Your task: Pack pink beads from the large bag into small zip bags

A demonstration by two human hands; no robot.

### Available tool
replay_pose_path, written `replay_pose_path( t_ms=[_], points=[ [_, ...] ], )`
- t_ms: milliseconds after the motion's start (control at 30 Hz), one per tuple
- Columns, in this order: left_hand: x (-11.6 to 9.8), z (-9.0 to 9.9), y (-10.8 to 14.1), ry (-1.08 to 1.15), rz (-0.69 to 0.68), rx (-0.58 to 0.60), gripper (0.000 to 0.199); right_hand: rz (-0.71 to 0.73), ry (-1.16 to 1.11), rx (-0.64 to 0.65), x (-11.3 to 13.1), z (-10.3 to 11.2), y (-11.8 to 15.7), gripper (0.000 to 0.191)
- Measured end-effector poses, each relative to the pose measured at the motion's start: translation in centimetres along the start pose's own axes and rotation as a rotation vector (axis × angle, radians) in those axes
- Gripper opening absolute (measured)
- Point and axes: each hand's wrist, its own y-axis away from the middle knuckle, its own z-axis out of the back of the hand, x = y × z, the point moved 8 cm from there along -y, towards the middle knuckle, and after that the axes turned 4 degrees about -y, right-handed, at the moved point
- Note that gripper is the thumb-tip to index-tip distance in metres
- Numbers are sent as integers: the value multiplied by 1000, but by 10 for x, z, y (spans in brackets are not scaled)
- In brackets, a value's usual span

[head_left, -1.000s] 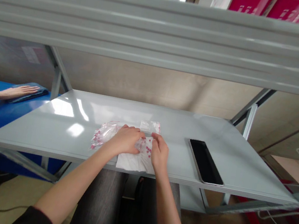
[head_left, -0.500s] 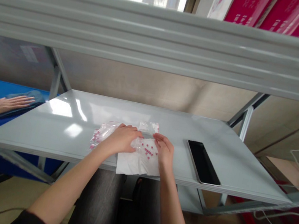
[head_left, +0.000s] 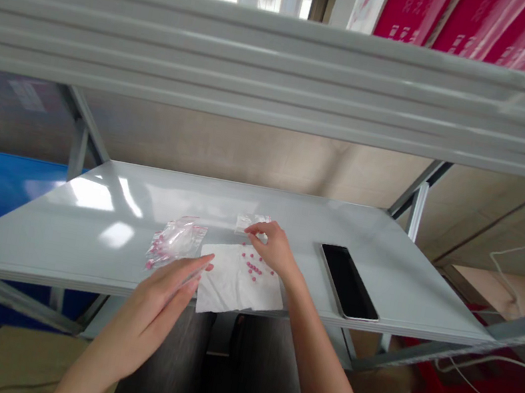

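Note:
A white paper tissue (head_left: 220, 291) lies at the front edge of the shelf, with several small pink beads or pills (head_left: 254, 267) on its right half. My left hand (head_left: 159, 307) is at the tissue's left front corner, thumb and fingers closed on what looks like a thin clear plastic bag (head_left: 185, 283), mostly hidden by the hand. My right hand (head_left: 271, 242) reaches past the tissue, its fingers pinched at a small flat clear zip bag (head_left: 243, 222). To the left lies a heap of clear zip bags (head_left: 178, 239) with pink pieces inside.
A black-screened phone or tablet (head_left: 349, 283) lies to the right on the grey shelf (head_left: 309, 218). A thick upper shelf edge (head_left: 284, 72) crosses in front, with magenta books (head_left: 456, 20) above. Slanted metal braces (head_left: 419, 190) stand at both ends.
My left hand has drawn back toward me and left, off the tissue. My right hand has moved left and away from me, onto the small zip bag. The other person's hand has left view.

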Motion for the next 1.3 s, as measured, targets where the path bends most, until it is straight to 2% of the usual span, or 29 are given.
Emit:
replay_pose_path(
  t_ms=[100, 167, 233, 300, 367, 433, 767, 900, 1067, 1167, 1300],
  points=[
    [-9, -6, 28, 34, -14, 57, 38, 43, 201, 200, 9, -15, -18, 14],
    [-20, -17, 38, 4, -64, 103, 38, 47, 323, 298, 9, -23, -23, 9],
    [-31, -36, 40, -75, -139, 158, 35, 47, 423, 373, 7, -31, -25, 5],
    [-39, -57, 37, -183, -200, 225, 31, 48, 496, 428, 6, -36, -24, 15],
    [-40, -75, 33, -271, -226, 285, 28, 47, 544, 465, 6, -40, -23, 19],
    [-37, -84, 28, -321, -232, 314, 28, 45, 573, 487, 5, -42, -22, 21],
    [-29, -81, 20, -337, -242, 375, 26, 70, 535, 495, 6, -45, -28, 19],
    [-30, -82, 21, -344, -251, 343, 25, 129, 431, 417, 17, -28, -26, 6],
    [-31, -85, 22, -327, -245, 313, 22, 221, 258, 423, 29, -13, -3, 25],
    [-32, -82, 22, -295, -230, 291, 24, 228, 180, 419, 32, -6, 6, 25],
    [-32, -68, 23, -157, -180, 224, 24, 184, 89, 280, 37, 15, 15, 15]
  ],
)
